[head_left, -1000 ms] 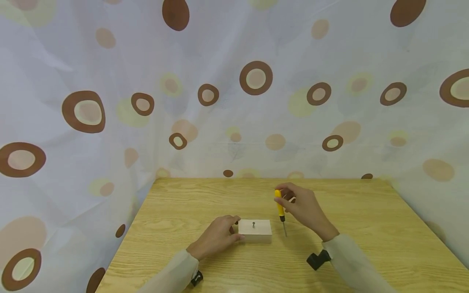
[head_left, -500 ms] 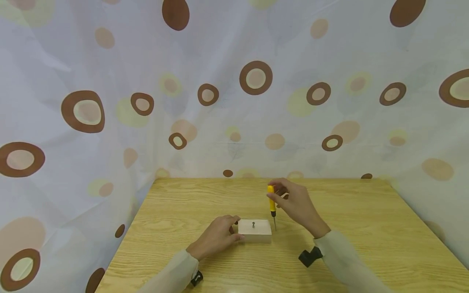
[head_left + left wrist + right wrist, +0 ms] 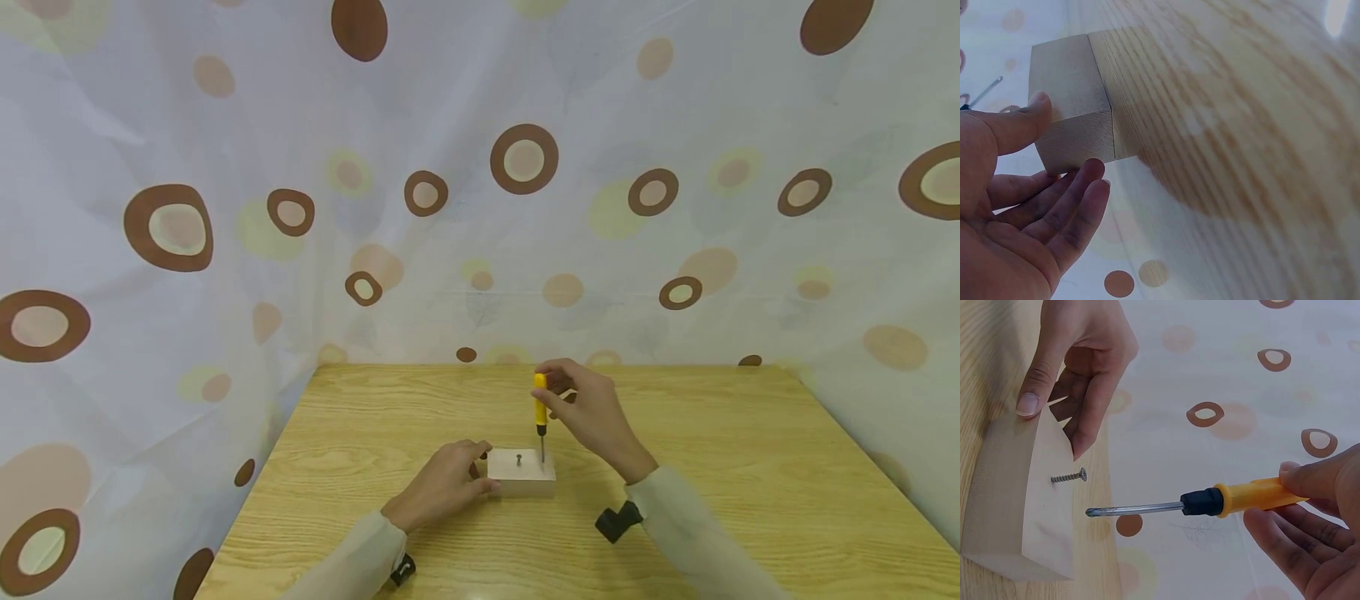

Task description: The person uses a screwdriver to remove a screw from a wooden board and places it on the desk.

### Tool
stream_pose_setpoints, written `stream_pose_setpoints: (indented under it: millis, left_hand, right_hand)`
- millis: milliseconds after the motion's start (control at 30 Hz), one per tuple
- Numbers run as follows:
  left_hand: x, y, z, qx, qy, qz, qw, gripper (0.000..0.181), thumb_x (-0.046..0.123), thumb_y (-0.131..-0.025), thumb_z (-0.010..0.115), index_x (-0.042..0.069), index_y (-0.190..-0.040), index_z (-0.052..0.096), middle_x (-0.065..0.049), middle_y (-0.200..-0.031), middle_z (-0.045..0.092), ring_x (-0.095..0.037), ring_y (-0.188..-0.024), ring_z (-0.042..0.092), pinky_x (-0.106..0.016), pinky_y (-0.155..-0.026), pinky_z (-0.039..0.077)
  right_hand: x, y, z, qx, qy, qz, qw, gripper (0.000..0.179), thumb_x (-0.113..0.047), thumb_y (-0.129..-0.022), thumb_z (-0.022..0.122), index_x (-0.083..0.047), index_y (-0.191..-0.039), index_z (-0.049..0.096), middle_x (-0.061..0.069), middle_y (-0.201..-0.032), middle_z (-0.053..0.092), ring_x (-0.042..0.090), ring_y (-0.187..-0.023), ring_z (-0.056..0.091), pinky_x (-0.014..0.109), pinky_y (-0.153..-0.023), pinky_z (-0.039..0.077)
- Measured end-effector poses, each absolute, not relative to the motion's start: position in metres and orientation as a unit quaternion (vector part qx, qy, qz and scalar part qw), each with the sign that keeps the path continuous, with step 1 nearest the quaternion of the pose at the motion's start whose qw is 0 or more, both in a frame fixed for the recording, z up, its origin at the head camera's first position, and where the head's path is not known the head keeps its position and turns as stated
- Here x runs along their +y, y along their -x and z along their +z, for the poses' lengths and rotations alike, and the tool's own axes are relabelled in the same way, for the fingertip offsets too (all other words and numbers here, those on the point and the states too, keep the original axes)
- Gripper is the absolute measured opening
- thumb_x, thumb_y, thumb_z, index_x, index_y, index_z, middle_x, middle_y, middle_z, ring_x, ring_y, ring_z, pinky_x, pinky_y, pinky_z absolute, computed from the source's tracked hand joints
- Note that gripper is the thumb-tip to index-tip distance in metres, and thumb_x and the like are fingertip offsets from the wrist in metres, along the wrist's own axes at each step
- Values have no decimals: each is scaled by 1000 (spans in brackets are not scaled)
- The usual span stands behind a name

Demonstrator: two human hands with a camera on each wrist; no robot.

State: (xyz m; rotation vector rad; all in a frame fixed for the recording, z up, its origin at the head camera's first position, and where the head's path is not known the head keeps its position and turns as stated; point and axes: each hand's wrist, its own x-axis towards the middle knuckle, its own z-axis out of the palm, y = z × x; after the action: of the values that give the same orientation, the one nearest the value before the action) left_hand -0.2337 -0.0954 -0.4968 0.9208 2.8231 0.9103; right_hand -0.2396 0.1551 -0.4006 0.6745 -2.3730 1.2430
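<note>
A pale wooden block (image 3: 521, 486) lies flat on the table, with a screw (image 3: 1069, 477) standing partly sunk in its top face. My left hand (image 3: 442, 483) grips the block's left end, thumb on the near side and fingers on the far side. In my right hand (image 3: 595, 414) is a screwdriver (image 3: 1254, 495) with a yellow handle, black collar and metal shaft, pinched by thumb and fingers. It points down over the right part of the block, its tip (image 3: 1090, 512) apart from the screw head and off to the right of it.
The wood-grain table (image 3: 375, 408) reaches back to a white curtain (image 3: 450, 100) with brown and green spots, which also runs along both sides. A black wrist device (image 3: 619, 522) hangs under the right sleeve.
My right hand has carried the screwdriver leftward, from beside the block to over its right part. My left hand and the block have stayed in place.
</note>
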Motion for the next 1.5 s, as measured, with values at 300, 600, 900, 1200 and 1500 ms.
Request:
stream_pose_setpoints:
  millis: [300,600,900,1200,1500]
  left_hand:
    - [-95,234,-497,911,-295,287,20,57,36,-93,78,0,-134,64,-6,-112,71,-7,-84,64,-20,-69,52]
    - [-95,234,-496,910,-295,291,19,56,36,-93,78,0,-134,64,-6,-113,71,-8,-85,65,-20,-69,52]
    - [-94,234,-493,911,-294,290,23,56,33,-92,80,-1,-134,64,-4,-111,71,-5,-83,63,-20,-69,52]
    - [-95,236,-495,909,-289,298,31,57,36,-93,78,0,-136,63,-5,-114,70,-8,-86,65,-20,-70,53]
    - [-94,238,-496,904,-288,312,44,56,34,-93,78,0,-135,63,-7,-114,72,-5,-85,66,-21,-71,54]
  right_hand:
    - [146,244,-406,-833,-244,458,193,28,-11,-93,78,-9,-118,66,4,-97,71,14,-78,70,27,-61,59]
    - [140,244,-408,-828,-243,465,197,28,-12,-93,77,-9,-118,66,3,-99,72,14,-82,70,26,-64,59]
    - [137,245,-411,-825,-252,464,203,27,-10,-92,78,-9,-117,66,2,-98,71,13,-82,71,25,-64,59]
    - [136,244,-410,-820,-276,452,217,23,-15,-94,77,-10,-113,67,-2,-96,71,11,-80,70,29,-65,60]
    - [142,245,-406,-825,-324,431,170,18,-13,-96,73,-8,-113,74,-3,-99,75,9,-80,70,28,-72,59]
